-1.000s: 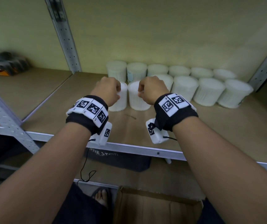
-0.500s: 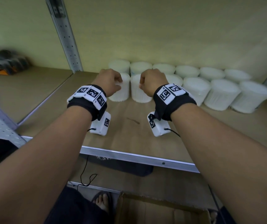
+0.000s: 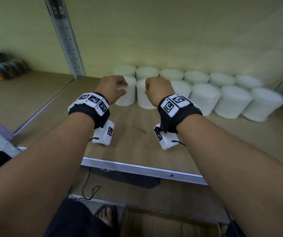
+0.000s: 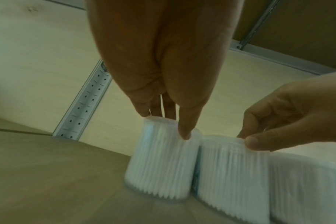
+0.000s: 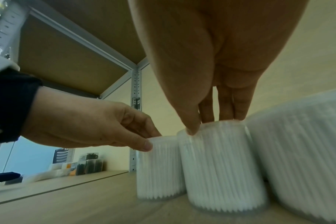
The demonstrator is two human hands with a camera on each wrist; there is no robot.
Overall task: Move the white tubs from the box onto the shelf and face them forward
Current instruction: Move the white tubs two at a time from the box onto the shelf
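Observation:
Two white ribbed tubs stand side by side on the wooden shelf (image 3: 137,147), at the left end of the front row. My left hand (image 3: 118,87) pinches the top rim of the left tub (image 3: 127,100), thumb in front and fingers behind, as in the left wrist view (image 4: 163,121) on the left tub (image 4: 159,166). My right hand (image 3: 156,89) pinches the rim of the right tub (image 3: 144,101) the same way; the right wrist view shows this hand (image 5: 215,124) on its tub (image 5: 220,166). Both tubs stand upright and touch each other.
Several more white tubs fill a back row (image 3: 171,74) and a front row (image 3: 235,100) to the right. A metal upright (image 3: 69,45) stands at the left, with dark packets (image 3: 2,67) beyond it. An open cardboard box (image 3: 163,224) sits on the floor below.
Both hands have pushed their tubs back on the shelf, into line with the front row. Their grip on the tubs is unchanged.

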